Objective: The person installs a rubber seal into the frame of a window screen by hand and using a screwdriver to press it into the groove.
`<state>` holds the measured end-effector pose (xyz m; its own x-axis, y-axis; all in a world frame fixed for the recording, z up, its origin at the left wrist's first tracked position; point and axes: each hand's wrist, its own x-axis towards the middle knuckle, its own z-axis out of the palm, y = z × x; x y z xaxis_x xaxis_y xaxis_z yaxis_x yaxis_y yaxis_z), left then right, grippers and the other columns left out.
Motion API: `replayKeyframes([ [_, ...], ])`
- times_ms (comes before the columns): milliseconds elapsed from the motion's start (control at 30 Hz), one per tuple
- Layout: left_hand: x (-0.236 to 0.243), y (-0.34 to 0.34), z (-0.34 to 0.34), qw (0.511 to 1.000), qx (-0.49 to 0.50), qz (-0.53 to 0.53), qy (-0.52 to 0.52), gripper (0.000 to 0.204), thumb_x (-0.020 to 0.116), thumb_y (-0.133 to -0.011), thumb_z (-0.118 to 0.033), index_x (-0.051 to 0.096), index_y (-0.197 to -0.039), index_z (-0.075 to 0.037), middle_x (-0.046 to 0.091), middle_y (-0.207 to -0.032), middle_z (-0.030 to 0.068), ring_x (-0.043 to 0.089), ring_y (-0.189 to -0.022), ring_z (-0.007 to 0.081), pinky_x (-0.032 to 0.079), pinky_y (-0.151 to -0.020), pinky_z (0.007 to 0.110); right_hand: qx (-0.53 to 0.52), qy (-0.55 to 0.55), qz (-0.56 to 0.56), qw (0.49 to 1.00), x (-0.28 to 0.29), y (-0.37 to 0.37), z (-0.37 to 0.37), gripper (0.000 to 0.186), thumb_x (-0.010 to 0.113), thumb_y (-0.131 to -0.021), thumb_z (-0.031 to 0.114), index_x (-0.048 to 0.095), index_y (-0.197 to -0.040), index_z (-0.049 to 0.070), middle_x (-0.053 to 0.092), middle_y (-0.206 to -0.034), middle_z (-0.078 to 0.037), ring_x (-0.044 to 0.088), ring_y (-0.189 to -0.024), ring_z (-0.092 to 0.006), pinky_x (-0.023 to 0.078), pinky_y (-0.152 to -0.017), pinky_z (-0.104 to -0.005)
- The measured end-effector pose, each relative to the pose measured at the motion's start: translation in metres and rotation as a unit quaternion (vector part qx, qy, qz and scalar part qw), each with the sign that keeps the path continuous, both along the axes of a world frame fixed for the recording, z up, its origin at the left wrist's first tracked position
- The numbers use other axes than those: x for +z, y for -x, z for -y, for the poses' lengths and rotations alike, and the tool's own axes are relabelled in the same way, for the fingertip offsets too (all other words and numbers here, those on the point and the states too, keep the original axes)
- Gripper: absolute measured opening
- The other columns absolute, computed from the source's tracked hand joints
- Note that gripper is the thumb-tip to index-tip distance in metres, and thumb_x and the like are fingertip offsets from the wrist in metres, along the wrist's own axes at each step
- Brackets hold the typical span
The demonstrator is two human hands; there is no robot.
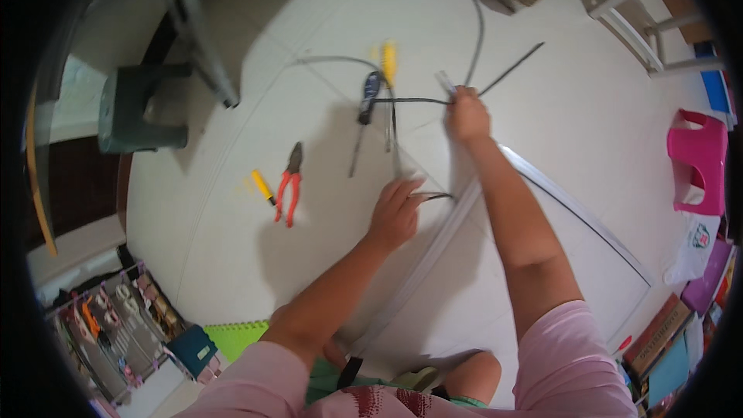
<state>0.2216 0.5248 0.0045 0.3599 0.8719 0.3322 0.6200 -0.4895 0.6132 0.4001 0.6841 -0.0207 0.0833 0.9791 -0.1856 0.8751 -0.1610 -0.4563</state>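
Observation:
My right hand (pixel 470 114) is closed on a black rubber strip (pixel 412 101) and a small silvery piece (pixel 443 79), just above an aluminum frame (pixel 573 223). My left hand (pixel 396 213) has curled fingers at the strip near the frame's upper left side; its exact grip is blurred. A black-handled screwdriver (pixel 370 96) and a yellow-handled one (pixel 389 63) lie above my left hand. Red-handled pliers (pixel 288 193) and a yellow-handled tool (pixel 263 186) lie to its left.
A green stool (pixel 131 112) and metal legs (pixel 209 62) are at upper left, a shoe rack (pixel 108 333) at lower left. A pink stool (pixel 695 139) and stacked items (pixel 658 340) line the right. A green foam mat (pixel 232 337) lies by my left arm.

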Motion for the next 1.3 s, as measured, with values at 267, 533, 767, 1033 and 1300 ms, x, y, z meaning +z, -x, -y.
replayKeyframes([
  [267, 0.038, 0.278, 0.203, 0.929, 0.204, -0.246, 0.188, 0.04, 0.063, -0.075, -0.006, 0.052, -0.113, -0.002, 0.05, -0.117, 0.0169, 0.046, -0.111, 0.037, 0.039, -0.095, 0.046, 0.041, 0.033, 0.021, 0.998, 0.014, 0.039, 0.018, 0.021, 0.056, -0.082, 0.011, 0.055, -0.101, 0.002, 0.056, -0.1, -0.02, 0.059, -0.091, -0.0383, 0.049, -0.077, -0.0465],
  [533, 0.018, 0.35, 0.262, 0.917, 0.199, -0.184, 0.292, 0.048, 0.066, -0.079, -0.012, 0.045, -0.122, -0.003, 0.039, -0.132, 0.0186, 0.038, -0.121, 0.0387, 0.035, -0.102, 0.045, 0.149, -0.102, 0.039, 0.983, 0.0, 0.242, 0.292, 0.017, 0.06, -0.078, 0.009, 0.055, -0.095, 0.009, 0.053, -0.093, -0.011, 0.057, -0.084, -0.0254, 0.053, -0.057, -0.0338],
  [767, 0.002, 0.397, 0.304, 0.907, 0.208, -0.252, 0.267, 0.07, 0.064, -0.08, -0.017, 0.029, -0.138, -0.003, 0.025, -0.145, 0.021, 0.025, -0.133, 0.0411, 0.024, -0.108, 0.051, 0.147, -0.013, 0.052, 0.988, 0.006, 0.247, 0.285, 0.016, 0.056, -0.081, 0.01, 0.053, -0.097, 0.009, 0.052, -0.096, -0.007, 0.055, -0.091, -0.0267, 0.052, -0.062, -0.0383],
  [1033, -0.036, 0.389, 0.272, 0.949, 0.141, -0.239, 0.15, 0.073, 0.055, -0.075, -0.015, 0.026, -0.141, -0.005, 0.02, -0.148, 0.021, 0.021, -0.136, 0.0396, 0.017, -0.107, 0.06, 0.143, -0.061, 0.096, 0.983, 0.001, 0.246, 0.286, 0.017, 0.06, -0.079, 0.01, 0.052, -0.093, 0.009, 0.051, -0.091, -0.007, 0.056, -0.087, -0.0241, 0.05, -0.056, -0.0366],
  [1300, -0.038, 0.396, 0.285, 0.952, 0.143, -0.248, 0.106, 0.07, 0.055, -0.075, -0.02, 0.031, -0.138, -0.005, 0.024, -0.147, 0.0197, 0.02, -0.137, 0.0372, 0.016, -0.109, 0.058, 0.081, -0.102, 0.038, 0.991, 0.006, 0.253, 0.295, 0.012, 0.059, -0.081, 0.01, 0.051, -0.09, 0.008, 0.051, -0.09, -0.007, 0.057, -0.087, -0.0258, 0.05, -0.061, -0.0383],
])
